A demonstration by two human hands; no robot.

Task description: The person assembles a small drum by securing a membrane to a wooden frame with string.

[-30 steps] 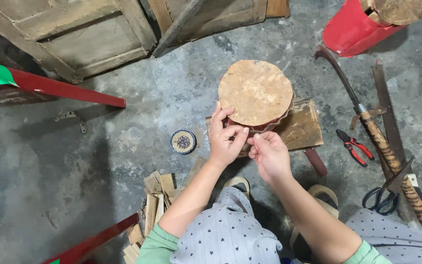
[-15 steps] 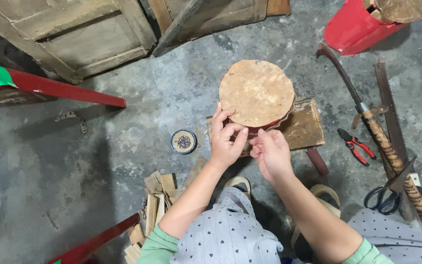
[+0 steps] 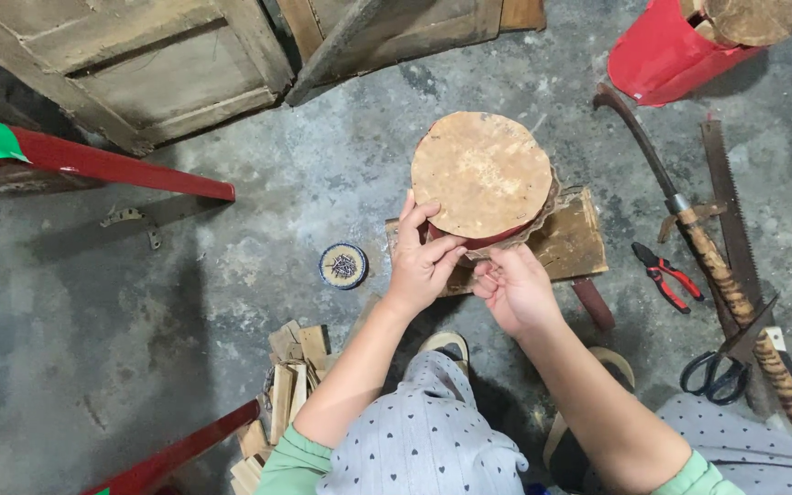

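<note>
Your left hand (image 3: 423,261) and right hand (image 3: 511,289) pinch near rim of small drum (image 3: 483,174), resting on wooden block (image 3: 570,243). Skin covers top; edge unfinished. Pliers (image 3: 662,272) untouched on floor.

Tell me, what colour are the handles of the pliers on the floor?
Red and black. The pliers lie right of the wooden block, seen best in the head view.

Concrete floor (image 3: 231,275) bears pliers (image 3: 664,273), scissors (image 3: 721,362), saw (image 3: 731,220).
</note>
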